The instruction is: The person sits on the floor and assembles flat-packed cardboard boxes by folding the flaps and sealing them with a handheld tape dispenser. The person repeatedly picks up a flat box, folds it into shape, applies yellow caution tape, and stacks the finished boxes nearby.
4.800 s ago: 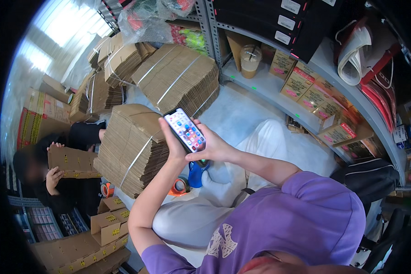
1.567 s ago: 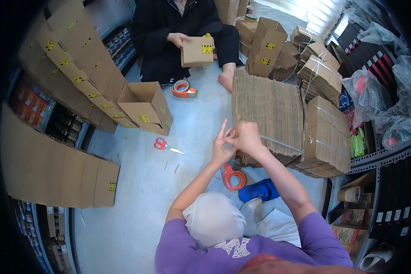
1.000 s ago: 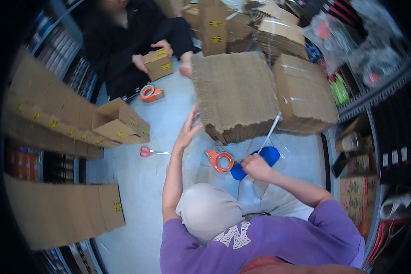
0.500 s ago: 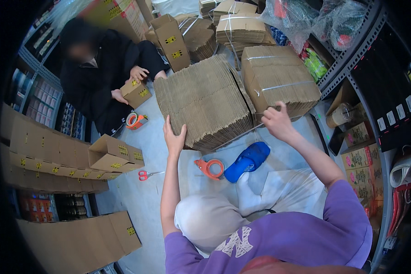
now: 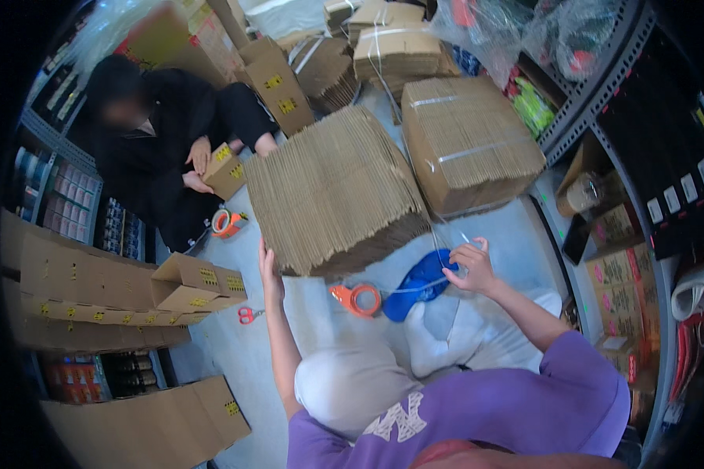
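A big stack of flattened cardboard boxes (image 5: pixel 332 187) stands on edge on the floor in front of me. My left hand (image 5: pixel 270 273) rests against its near left corner, fingers straight. My right hand (image 5: pixel 471 267), off the near right corner, pinches a thin white strap (image 5: pixel 438 250) that runs from the stack. Below it is a blue slipper (image 5: pixel 416 285), and beside that an orange tape dispenser (image 5: pixel 357 299). Red-handled scissors (image 5: pixel 249 315) lie left of my left forearm.
A second strapped cardboard bundle (image 5: pixel 473 148) stands at the right, with more bundles (image 5: pixel 399 51) behind. A co-worker (image 5: pixel 172 133) sits far left holding a small box (image 5: pixel 225 173), near another tape dispenser (image 5: pixel 227 223). Open cartons (image 5: pixel 188 285) line the left; shelving (image 5: pixel 587 117) bounds the right.
My right hand has moved down toward me, drawing the strap away from the stack. The stack sits nearer and further left in view. The co-worker's hand has shifted on the small box.
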`<state>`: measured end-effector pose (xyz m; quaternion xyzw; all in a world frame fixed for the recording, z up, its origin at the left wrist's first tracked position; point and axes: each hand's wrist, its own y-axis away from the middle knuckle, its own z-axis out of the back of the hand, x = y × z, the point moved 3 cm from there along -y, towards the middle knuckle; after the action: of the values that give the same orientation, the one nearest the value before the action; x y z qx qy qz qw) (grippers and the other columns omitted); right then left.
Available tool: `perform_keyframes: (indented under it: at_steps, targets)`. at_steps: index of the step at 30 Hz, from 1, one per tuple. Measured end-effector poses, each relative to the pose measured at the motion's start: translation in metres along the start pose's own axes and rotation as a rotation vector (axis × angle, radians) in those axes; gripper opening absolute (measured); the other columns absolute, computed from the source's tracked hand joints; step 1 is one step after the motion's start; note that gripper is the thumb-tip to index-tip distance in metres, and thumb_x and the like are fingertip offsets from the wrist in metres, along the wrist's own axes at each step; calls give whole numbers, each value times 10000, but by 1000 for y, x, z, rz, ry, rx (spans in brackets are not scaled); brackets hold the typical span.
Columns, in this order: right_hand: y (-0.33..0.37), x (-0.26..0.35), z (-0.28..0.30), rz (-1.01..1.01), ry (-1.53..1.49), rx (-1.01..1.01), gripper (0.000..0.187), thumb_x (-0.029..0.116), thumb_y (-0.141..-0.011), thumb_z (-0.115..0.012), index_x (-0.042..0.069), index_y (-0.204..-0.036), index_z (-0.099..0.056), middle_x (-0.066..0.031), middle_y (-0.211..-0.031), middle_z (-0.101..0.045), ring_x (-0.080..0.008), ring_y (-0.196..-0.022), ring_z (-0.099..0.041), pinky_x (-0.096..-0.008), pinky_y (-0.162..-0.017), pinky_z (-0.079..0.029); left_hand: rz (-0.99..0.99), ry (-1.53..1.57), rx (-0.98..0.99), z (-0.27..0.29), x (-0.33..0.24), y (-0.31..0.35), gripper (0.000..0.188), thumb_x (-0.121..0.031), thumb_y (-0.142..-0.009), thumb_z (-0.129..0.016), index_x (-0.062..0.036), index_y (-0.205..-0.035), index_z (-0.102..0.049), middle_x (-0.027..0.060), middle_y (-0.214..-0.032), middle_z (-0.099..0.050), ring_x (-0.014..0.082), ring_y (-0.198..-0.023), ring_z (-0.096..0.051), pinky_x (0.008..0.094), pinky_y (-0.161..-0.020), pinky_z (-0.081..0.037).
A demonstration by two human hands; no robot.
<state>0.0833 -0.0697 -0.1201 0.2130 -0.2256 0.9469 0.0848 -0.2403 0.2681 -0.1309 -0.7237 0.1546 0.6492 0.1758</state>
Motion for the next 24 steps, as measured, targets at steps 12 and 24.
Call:
perform_keyframes:
  at_steps: [12,24]
  targets:
    - [-205,-30,-34,-331,-277,-147,488,332,-729,-783,42,-1076,-599,-140,-1056,-576,-243,-965,-570,-364,-832,-478,346,336,8,59,38,-19,566,-443,-964,-467,-96,-1406,-398,68,-1398,-474,220,-1271,-464,391,-1042,-380]
    - [-252,-82,-54,-461,-266,-82,517,215,-694,-762,30,-1133,-561,-153,-1074,-576,-263,-908,-609,-366,-812,-502,596,74,8,91,43,-43,662,-512,-933,-505,-29,-1379,-429,106,-1348,-520,221,-1215,-516,360,-1001,-424]
